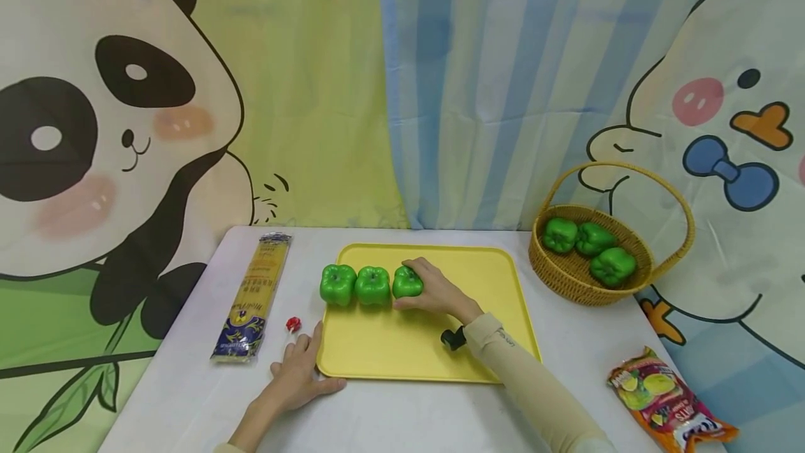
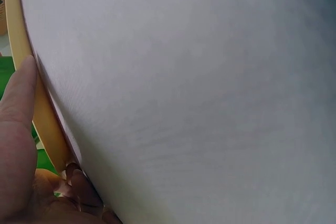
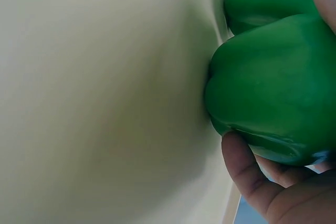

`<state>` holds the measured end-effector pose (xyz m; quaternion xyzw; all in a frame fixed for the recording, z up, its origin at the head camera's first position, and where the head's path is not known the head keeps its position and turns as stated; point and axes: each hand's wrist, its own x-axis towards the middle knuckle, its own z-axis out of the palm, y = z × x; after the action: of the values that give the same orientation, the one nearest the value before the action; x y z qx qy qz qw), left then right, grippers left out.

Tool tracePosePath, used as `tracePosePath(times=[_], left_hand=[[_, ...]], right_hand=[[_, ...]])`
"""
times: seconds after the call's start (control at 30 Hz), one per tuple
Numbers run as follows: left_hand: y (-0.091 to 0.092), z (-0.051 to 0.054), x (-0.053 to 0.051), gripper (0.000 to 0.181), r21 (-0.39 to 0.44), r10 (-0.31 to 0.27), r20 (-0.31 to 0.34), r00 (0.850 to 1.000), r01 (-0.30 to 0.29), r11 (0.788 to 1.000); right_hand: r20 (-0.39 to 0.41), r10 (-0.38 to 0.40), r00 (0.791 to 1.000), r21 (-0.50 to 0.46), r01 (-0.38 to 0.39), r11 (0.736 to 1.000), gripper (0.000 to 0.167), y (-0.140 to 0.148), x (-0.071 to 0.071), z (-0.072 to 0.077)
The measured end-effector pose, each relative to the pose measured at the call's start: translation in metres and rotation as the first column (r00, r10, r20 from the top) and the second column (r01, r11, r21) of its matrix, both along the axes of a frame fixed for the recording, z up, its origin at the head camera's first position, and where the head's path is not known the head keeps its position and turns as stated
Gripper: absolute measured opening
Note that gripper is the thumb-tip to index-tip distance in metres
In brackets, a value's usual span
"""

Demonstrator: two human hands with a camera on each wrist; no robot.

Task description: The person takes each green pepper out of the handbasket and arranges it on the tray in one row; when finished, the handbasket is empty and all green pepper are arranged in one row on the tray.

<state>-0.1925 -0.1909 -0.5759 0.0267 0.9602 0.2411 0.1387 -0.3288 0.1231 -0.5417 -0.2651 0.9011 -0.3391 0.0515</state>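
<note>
Where the right hand [image 1: 435, 291] grips, a lobed pepper [image 1: 407, 284] gleams.

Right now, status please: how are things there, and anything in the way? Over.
Right grip holding green pepper, two more peppers left of it. Left grip touching near left corner of yellow tray. Nothing visibly in the way.
</note>
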Motion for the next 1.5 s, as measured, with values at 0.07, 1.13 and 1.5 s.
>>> tracePosePath(times=[0.07,1.13,1.5], left_hand=[[0.001,0.000,0.000,0.132,-0.003,-0.001,-0.001,1.000,0.001,1.000],[0.004,0.001,-0.001,0.132,0.001,-0.009,0.002,1.000,0.009,1.000],[0.001,0.001,-0.001,0.133,-0.002,-0.009,-0.010,1.000,0.009,1.000]], right_hand=[[0.007,0.000,1.000,0.001,0.000,1.000,0.094,0.000,0.000,0.000],[0.020,-0.016,1.000,0.021,0.015,1.000,0.104,0.023,0.005,0.006],[0.034,-0.114,0.993,0.034,0.113,0.993,0.094,0.081,0.017,0.023]])
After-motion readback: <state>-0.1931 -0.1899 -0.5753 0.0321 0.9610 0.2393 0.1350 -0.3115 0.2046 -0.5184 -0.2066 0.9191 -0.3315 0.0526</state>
